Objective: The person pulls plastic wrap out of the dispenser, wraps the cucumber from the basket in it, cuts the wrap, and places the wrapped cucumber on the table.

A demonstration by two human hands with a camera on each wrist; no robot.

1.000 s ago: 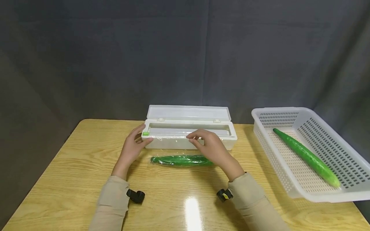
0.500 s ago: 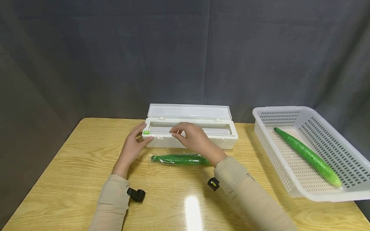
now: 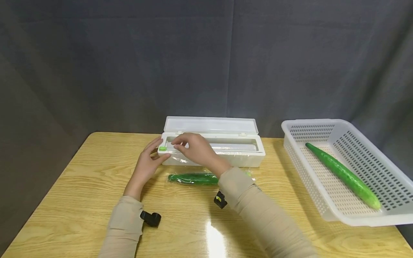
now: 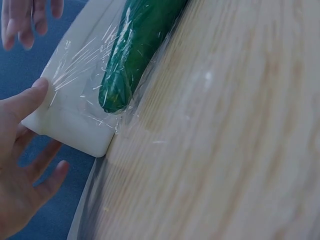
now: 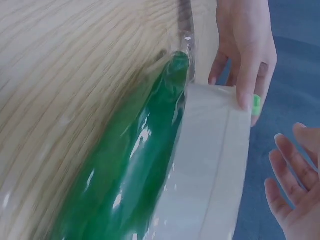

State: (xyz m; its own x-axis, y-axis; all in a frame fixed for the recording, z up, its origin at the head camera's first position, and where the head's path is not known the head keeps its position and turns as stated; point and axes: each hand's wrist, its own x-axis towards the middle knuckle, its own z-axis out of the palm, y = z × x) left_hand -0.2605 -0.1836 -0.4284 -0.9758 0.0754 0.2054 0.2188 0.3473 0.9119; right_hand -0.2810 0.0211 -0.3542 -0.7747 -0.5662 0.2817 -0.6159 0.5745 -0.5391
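Observation:
My left hand [image 3: 146, 165] grips the left end of a white cling film dispenser [image 3: 245, 161], thumb on the front edge beside a green cutter slider [image 3: 162, 148]. Its hinged lid [image 3: 211, 125] stands up at the back, the film roll [image 3: 235, 147] showing inside. My right hand [image 3: 197, 150] hovers over the dispenser's left part with bent, relaxed fingers; the right wrist view shows nothing between them. Clear film [image 4: 75, 65] runs from the dispenser over a cucumber [image 3: 193, 178] on the table in front. The right forearm hides part of this cucumber.
A white perforated basket [image 3: 309, 179] stands at the right of the wooden table [image 3: 80, 186], with another cucumber [image 3: 342, 175] lying in it. A dark grey curtain [image 3: 129, 71] hangs right behind the table's back edge.
My right hand has moved left along the dispenser's top, from right of its middle to near the green slider. The left hand has stayed on the left end.

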